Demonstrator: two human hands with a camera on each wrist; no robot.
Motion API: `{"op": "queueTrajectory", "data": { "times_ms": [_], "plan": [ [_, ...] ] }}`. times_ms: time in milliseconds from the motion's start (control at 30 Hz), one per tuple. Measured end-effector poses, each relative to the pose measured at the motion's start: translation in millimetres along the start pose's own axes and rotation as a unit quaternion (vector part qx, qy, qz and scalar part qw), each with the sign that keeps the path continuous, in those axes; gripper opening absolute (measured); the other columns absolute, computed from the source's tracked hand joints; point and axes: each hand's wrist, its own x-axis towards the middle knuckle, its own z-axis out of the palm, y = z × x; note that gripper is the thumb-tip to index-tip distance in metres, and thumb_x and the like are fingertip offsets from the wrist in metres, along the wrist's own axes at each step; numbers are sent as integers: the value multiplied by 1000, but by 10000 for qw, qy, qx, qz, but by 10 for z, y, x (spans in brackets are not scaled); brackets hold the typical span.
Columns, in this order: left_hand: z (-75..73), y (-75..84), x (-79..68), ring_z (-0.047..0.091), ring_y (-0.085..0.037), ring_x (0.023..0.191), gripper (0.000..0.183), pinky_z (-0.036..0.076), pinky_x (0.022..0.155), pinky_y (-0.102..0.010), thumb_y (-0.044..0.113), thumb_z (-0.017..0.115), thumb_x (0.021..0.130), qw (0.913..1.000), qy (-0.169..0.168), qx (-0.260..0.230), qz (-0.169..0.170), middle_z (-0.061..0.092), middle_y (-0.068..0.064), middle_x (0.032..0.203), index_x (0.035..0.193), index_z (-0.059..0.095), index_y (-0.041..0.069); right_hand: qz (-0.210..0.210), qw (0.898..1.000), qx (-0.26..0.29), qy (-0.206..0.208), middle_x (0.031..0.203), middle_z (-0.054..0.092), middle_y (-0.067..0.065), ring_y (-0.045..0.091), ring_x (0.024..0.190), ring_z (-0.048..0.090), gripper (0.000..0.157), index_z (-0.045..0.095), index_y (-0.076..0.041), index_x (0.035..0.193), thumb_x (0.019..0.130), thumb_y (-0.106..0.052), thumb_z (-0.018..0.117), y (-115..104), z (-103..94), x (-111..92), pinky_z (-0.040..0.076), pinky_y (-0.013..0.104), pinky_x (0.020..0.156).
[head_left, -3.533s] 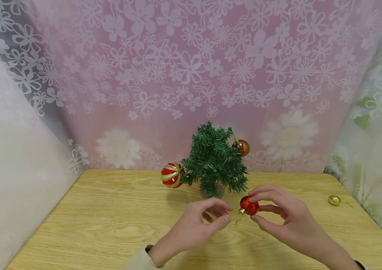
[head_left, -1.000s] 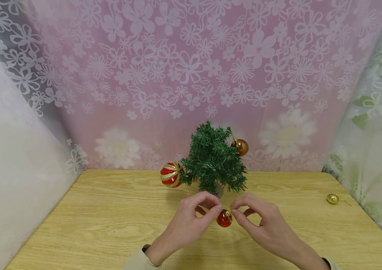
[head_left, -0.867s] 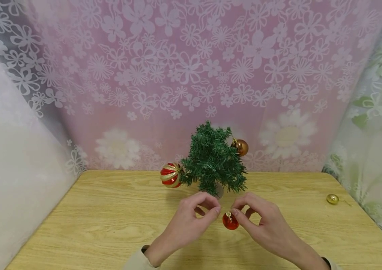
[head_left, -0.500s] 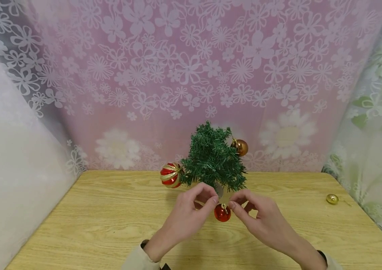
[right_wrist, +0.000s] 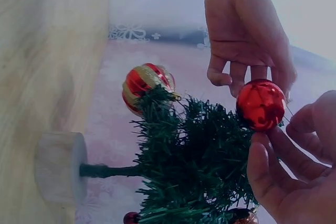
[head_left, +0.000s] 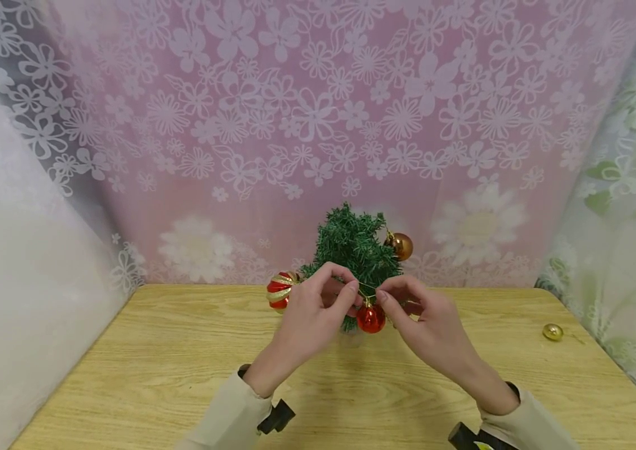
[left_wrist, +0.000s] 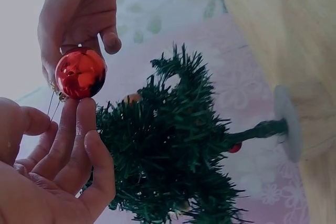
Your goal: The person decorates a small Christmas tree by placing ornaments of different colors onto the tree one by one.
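Note:
A shiny red Christmas ball hangs from its thin gold string, in front of the small green Christmas tree. My left hand pinches one side of the string loop between thumb and forefinger. Opposite it, my right hand pinches the other side, so the loop is spread between the hands. In the left wrist view, other left-hand fingertips touch or nearly touch the red ball. The right wrist view has the ball beside the tree branches. Both hands cover the tree's lower part in the head view.
On the tree's left hangs a red-and-gold striped ball, and a brown ball hangs at its upper right. A small gold ball lies on the wooden table at the right. Patterned curtains surround the table.
The right hand first held the red ball by its body; both hands then came to its string. Over the last half second, hands and ball have moved up and forward to the tree.

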Motion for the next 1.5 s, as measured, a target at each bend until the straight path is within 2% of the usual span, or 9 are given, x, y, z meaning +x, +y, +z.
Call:
{"op": "queueTrajectory", "data": {
  "times_ms": [233, 333, 433, 600, 733, 867, 1033, 1267, 1500],
  "plan": [
    [7, 46, 169, 74, -15, 71, 12, 59, 67, -25, 27, 56, 106, 9990, 294, 331, 86, 76, 2, 88, 113, 62, 19, 79, 9991, -38, 414, 88, 73, 1, 0, 78, 67, 13, 71, -9, 105, 96, 0, 66, 24, 24, 191, 57, 17, 70],
    [21, 58, 231, 73, -21, 65, 14, 58, 62, -25, 28, 56, 106, 9979, 434, 461, 117, 75, 2, 87, 115, 62, 19, 293, 9986, 60, 444, 88, 74, 5, -1, 80, 67, 10, 70, -6, 105, 98, -3, 66, 28, 26, 263, 57, 14, 74],
    [38, 60, 288, 70, -20, 58, 15, 57, 56, -25, 29, 56, 106, 9956, 648, 625, 256, 74, 2, 84, 114, 62, 19, 496, 9975, 130, 478, 87, 73, 7, 0, 78, 67, 8, 70, -5, 106, 99, -7, 65, 31, 29, 333, 57, 15, 72],
    [74, 29, 372, 51, -4, 43, 14, 42, 42, -21, 27, 58, 105, 9786, 1158, 1468, 854, 74, 1, 77, 111, 65, 17, 686, 9962, 124, 530, 81, 71, 7, 4, 69, 65, 9, 70, -5, 105, 100, -10, 65, 47, 34, 420, 56, 19, 62],
    [91, 0, 410, 41, 0, 40, 12, 32, 38, -19, 24, 61, 103, 9624, 1407, 1999, 1183, 74, 0, 74, 107, 67, 15, 865, 9953, 99, 423, 79, 70, 8, 14, 60, 64, 10, 71, -6, 104, 101, -13, 65, 57, 37, 452, 53, 23, 55],
    [85, -10, 418, 43, 1, 41, 11, 31, 38, -16, 23, 63, 102, 9510, 1464, 2398, 1290, 74, 1, 73, 106, 68, 15, 1055, 9940, 163, 245, 78, 71, 11, 21, 55, 65, 12, 72, -6, 105, 101, -14, 65, 70, 30, 457, 53, 28, 51],
    [68, -23, 391, 38, 1, 40, 10, 28, 37, -17, 23, 64, 101, 9406, 1426, 2765, 1359, 74, 4, 73, 107, 68, 16, 1073, 9942, 24, 60, 75, 71, 9, 19, 54, 66, 10, 73, -7, 103, 99, -15, 67, 92, 12, 434, 53, 29, 50],
    [70, -63, 317, 37, 3, 42, 12, 30, 40, -15, 25, 65, 100, 9413, 1317, 2752, 1443, 75, 4, 76, 107, 68, 16, 999, 9949, -76, -123, 77, 70, 5, 20, 59, 65, 8, 73, -11, 104, 100, -16, 67, 121, -9, 383, 49, 28, 51],
    [13, -110, 194, 55, -2, 56, 13, 41, 50, -14, 23, 66, 100, 9403, 1466, 2610, 1617, 75, 4, 88, 109, 71, 16, 1010, 9945, 211, -173, 83, 71, 7, 15, 66, 70, 10, 72, -10, 107, 100, -15, 67, 85, -61, 304, 58, 28, 60]
  ]
}}
